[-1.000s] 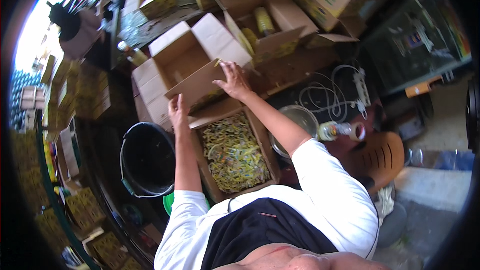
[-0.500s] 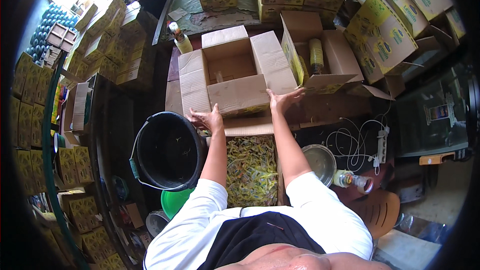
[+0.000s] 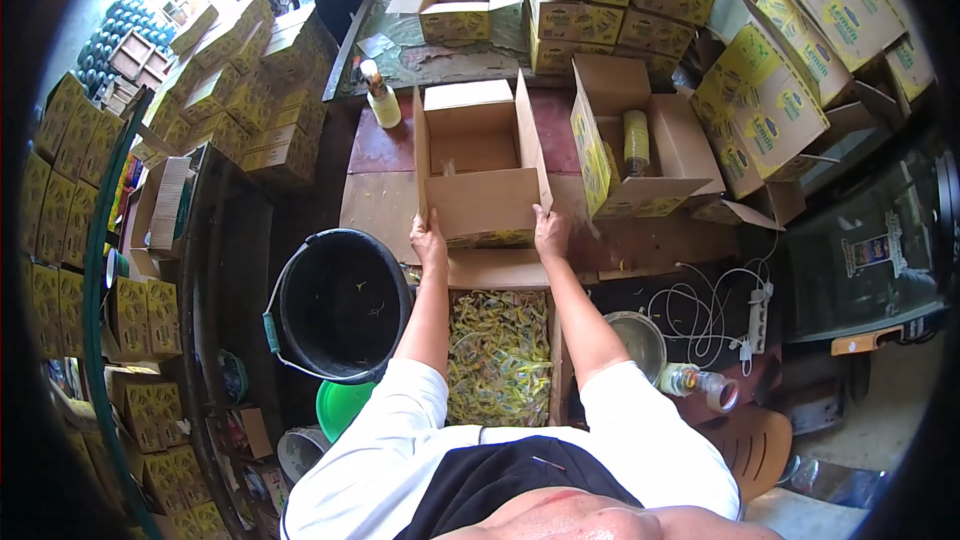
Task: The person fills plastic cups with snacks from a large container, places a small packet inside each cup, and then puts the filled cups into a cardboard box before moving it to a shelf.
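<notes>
Empty carton (image 3: 478, 165) between hands (image 3: 429, 238) (image 3: 549, 232), near corners gripped.

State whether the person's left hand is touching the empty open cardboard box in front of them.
Touching. The head view shows the left hand pressed against the near left corner of the empty cardboard box, with no gap between them.
</notes>
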Demonstrator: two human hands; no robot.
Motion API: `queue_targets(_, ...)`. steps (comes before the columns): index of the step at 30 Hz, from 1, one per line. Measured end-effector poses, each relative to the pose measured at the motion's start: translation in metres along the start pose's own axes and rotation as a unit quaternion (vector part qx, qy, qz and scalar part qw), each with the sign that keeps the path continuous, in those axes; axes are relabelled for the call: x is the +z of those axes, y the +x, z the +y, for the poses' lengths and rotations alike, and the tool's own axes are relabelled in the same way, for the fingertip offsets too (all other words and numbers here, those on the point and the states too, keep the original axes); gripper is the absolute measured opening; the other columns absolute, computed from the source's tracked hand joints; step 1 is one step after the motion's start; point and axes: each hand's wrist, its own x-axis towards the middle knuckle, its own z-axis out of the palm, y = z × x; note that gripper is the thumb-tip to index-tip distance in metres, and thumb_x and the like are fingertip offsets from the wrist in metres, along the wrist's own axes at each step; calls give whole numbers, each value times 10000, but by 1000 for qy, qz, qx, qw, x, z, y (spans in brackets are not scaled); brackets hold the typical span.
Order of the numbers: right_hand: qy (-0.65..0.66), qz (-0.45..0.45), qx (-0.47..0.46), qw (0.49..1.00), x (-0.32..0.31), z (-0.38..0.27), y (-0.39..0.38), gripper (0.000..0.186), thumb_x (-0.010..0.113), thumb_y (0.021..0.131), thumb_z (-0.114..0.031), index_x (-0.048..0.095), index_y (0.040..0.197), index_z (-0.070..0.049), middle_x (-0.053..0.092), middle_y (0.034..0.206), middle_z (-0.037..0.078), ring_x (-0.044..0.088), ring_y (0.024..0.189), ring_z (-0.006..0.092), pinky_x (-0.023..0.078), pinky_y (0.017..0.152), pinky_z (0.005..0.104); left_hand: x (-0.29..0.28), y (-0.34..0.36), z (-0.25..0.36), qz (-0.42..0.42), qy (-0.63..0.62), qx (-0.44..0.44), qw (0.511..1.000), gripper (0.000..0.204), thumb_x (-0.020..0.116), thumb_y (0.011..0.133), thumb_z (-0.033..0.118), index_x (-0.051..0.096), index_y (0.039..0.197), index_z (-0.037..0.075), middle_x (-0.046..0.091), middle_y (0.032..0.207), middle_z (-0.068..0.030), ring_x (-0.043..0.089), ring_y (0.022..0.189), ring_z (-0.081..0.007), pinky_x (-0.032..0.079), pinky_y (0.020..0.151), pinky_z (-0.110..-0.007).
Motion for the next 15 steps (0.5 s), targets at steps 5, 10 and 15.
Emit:
queue_targets(5,31,106,-78,991,-29,-26,13,440,575,937,-353,683,768,39,611,680,254,600,682,431,445,635,498,21,-9,51,-29,85,143,986,321,570,977,263,634,1156,4,688,960,-68,591,849,-136,470,766,-310)
queue_targets(10,63,91,-134,985,-116,-92,-13,296,601,932,-203,606,1066,61,633,949,270,598,861,440,466,762,469,14,-61,173,-58,194,210,957,302,538,977,220,616,1151,-15,674,993,-184,634,891,-296,476,795,-383)
queue_targets(15,40,99,-192,976,-196,-112,-90,339,592,917,-105,537,1231,14,589,1141,239,570,1018,429,449,901,449,-38,-131,214,-132,242,283,919,269,521,975,169,580,1147,-29,641,987,-254,618,901,-424,486,768,-430)
